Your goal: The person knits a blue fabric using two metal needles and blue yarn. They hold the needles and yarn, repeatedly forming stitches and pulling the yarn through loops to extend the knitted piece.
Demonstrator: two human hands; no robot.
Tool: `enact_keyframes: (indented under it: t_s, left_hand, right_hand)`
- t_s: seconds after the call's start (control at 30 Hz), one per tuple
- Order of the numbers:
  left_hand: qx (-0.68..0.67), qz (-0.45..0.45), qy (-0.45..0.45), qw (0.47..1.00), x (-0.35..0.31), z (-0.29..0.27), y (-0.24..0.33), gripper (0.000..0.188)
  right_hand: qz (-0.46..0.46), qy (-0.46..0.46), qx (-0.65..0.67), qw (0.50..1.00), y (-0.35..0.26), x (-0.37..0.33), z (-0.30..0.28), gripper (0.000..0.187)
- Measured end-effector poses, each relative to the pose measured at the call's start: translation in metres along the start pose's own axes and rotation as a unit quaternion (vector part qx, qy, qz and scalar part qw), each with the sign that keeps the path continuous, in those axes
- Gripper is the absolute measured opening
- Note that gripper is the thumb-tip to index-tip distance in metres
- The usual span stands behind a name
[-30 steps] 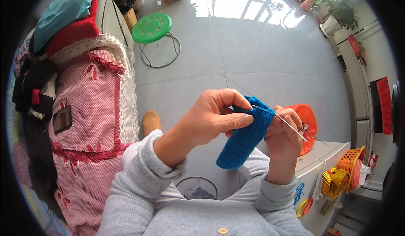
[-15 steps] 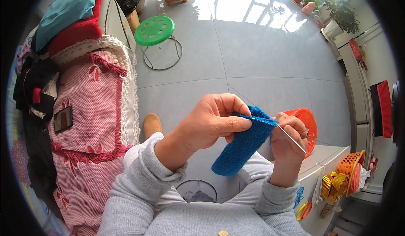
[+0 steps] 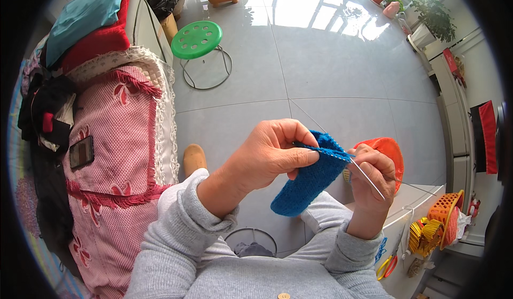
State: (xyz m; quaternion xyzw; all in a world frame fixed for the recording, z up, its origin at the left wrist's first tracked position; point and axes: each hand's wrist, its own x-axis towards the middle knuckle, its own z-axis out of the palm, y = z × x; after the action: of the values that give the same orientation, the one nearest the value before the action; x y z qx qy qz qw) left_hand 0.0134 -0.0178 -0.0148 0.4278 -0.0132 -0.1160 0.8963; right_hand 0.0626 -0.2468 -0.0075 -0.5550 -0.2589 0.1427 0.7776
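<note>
A blue knitted piece (image 3: 304,189) hangs between my hands over my lap, its upper edge carried on thin metal needles. My left hand (image 3: 275,148) pinches that edge between thumb and fingers. At its right corner my right hand (image 3: 371,176) has its fingers closed round a knitting needle (image 3: 368,181), which slants down across the hand. Another needle tip sticks out beyond the far side of the knitting, and a thin length reaches out past my right hand. Blue yarn shows by my right fingertips.
An orange-red bowl-like container (image 3: 394,152) stands behind my right hand. To its right, a white surface (image 3: 409,205) holds scissors (image 3: 387,267) and an orange basket (image 3: 446,208). A sofa with a pink cover (image 3: 112,154) and a phone (image 3: 82,152) lies left. A green stool (image 3: 196,38) stands ahead.
My right hand has shifted slightly downward and turned, the needle angle changing a little. The lower end of the knitting has swung slightly up. My left hand keeps its pinch.
</note>
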Motion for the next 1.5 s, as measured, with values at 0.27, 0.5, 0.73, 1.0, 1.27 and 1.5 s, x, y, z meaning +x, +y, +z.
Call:
enact_keyframes:
  t_s: [0.27, 0.5, 0.73, 1.0, 1.27, 1.5]
  left_hand:
    - [-0.01, -0.011, -0.006, 1.0, 0.0, -0.001, 0.0, 0.016]
    - [-0.018, -0.005, -0.007, 1.0, 0.001, -0.002, -0.001, 0.016]
    - [0.008, -0.003, 0.012, 1.0, 0.002, -0.003, -0.003, 0.016]
    - [0.08, 0.047, 0.047, 0.995, 0.002, 0.0, -0.005, 0.016]
    - [0.052, 0.083, 0.06, 0.993, 0.004, -0.001, -0.007, 0.014]
    - [0.042, 0.058, 0.046, 0.996, 0.004, -0.003, -0.003, 0.015]
  right_hand:
    - [0.025, 0.021, 0.046, 0.998, -0.001, 0.0, 0.003, 0.016]
    - [0.002, 0.013, -0.004, 1.0, -0.002, -0.001, 0.002, 0.015]
    - [-0.006, 0.027, -0.078, 0.997, -0.008, -0.002, 0.006, 0.013]
    - [-0.069, 0.044, -0.259, 0.962, -0.009, -0.004, 0.017, 0.01]
    - [-0.18, 0.025, -0.343, 0.922, 0.006, -0.002, 0.027, 0.014]
    - [-0.15, 0.043, -0.314, 0.937, 0.005, -0.002, 0.025, 0.012]
